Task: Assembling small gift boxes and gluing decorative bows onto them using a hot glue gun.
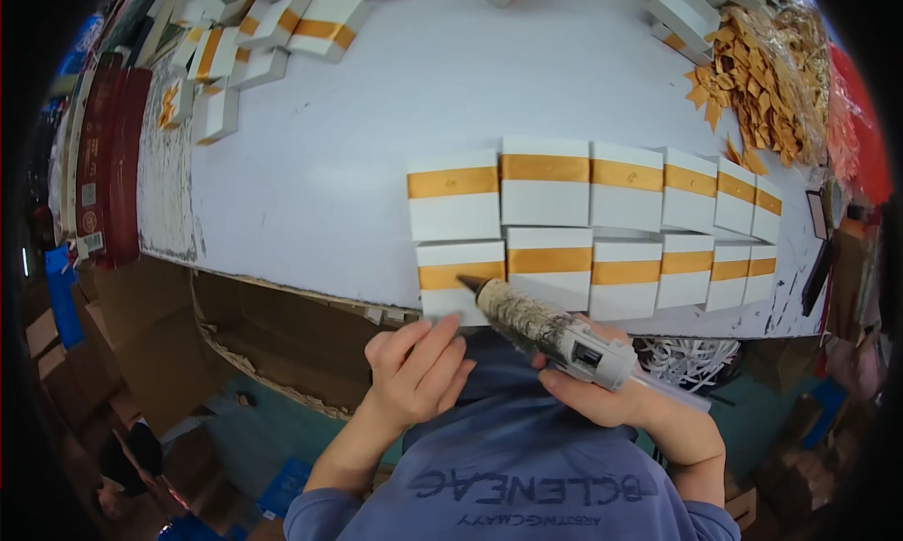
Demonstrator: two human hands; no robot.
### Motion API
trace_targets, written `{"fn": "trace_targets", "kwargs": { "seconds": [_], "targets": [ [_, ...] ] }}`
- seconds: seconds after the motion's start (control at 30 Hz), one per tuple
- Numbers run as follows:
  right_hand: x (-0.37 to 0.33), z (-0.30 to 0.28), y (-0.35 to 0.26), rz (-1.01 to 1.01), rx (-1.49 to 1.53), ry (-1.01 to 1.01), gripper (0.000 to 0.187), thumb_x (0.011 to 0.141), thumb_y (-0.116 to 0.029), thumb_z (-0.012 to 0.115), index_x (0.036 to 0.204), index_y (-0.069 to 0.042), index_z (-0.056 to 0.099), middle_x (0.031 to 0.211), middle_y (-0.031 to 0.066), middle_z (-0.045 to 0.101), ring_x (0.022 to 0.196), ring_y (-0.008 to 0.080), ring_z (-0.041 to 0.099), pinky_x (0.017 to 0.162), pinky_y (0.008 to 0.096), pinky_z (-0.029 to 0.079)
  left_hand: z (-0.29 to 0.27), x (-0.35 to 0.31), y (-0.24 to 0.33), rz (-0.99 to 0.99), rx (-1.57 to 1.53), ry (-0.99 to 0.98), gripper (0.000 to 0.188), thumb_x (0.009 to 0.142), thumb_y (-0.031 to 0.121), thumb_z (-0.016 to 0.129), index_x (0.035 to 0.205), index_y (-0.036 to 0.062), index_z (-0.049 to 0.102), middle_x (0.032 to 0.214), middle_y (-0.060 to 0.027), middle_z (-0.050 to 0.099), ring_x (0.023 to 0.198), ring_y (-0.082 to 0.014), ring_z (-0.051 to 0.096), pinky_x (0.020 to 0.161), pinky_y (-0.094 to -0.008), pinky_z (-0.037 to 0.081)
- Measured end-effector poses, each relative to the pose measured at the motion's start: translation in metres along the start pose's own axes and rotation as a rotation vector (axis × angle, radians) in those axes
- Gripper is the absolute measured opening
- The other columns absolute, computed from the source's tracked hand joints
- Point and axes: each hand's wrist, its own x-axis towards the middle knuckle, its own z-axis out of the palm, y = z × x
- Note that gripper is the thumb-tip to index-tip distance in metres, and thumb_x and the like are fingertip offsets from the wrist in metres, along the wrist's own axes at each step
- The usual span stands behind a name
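Note:
My right hand [602,400] grips a glue gun [536,329] with a worn, blackened barrel and a clear glue stick at its back. Its dark nozzle points left, over the gold ribbon [437,277] around the nearest left white box [447,305]. Whether the tip touches the ribbon, I cannot tell. Close to that box's front edge is my left hand [419,376], fingers stretched out and holding nothing. White boxes with gold bands stand in two rows, several in each. On bands in the far row, such as that of the left box [453,219], small marks show.
Gold ribbon bows [752,80] lie heaped by clear plastic at the back right. More banded boxes [324,23] are piled at the back left. Dark red boxes [122,165] line the table's left side. An open cardboard carton [273,362] stands below the front edge.

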Motion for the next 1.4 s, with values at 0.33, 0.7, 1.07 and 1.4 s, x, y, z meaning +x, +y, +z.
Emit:
{"fn": "trace_targets", "kwargs": {
  "seconds": [0.33,0.7,1.07,1.4],
  "targets": [
    [-0.028,-0.011,0.004,-0.039,0.148,-0.003,0.022,0.072,-0.011,0.065,0.092,-0.004,0.057,0.087,0.0079,0.058,0.079,0.0207,0.058,0.071,0.0313,0.047,0.006,0.005,0.004,-0.027,0.086,0.039,0.025,0.067,0.022,0.069,0.087,0.0094,0.063,0.107,-0.0026,0.062,0.094,-0.0197,0.047,0.080,-0.0331,0.030],
    [-0.047,-0.022,0.014,0.024,-0.407,0.238,0.022,0.069,-0.010,0.068,0.088,-0.004,0.057,0.080,0.0089,0.059,0.068,0.0247,0.061,0.058,0.0301,0.047,0.027,0.031,0.025,0.168,0.091,-0.024,0.021,0.066,0.026,0.068,0.082,0.0125,0.062,0.111,-0.0008,0.062,0.093,-0.0167,0.045,0.081,-0.0300,0.027],
    [-0.096,-0.040,0.036,0.215,0.141,0.474,0.023,0.072,-0.006,0.066,0.093,-0.003,0.058,0.084,0.0031,0.060,0.070,0.0109,0.055,0.064,0.0249,0.045,0.052,0.063,0.052,0.363,0.052,-0.068,0.017,0.070,0.026,0.065,0.081,0.0135,0.060,0.110,-0.0003,0.062,0.092,-0.0152,0.043,0.079,-0.0305,0.025],
    [-0.124,-0.057,0.054,0.264,0.500,0.731,0.038,0.074,-0.011,0.063,0.110,0.000,0.053,0.089,0.0072,0.061,0.081,0.0131,0.056,0.072,0.0257,0.045,0.078,0.097,0.092,0.465,0.064,-0.102,0.018,0.075,0.032,0.062,0.079,0.0148,0.058,0.112,-0.0018,0.060,0.091,-0.0140,0.045,0.078,-0.0300,0.025]
  ]
}}
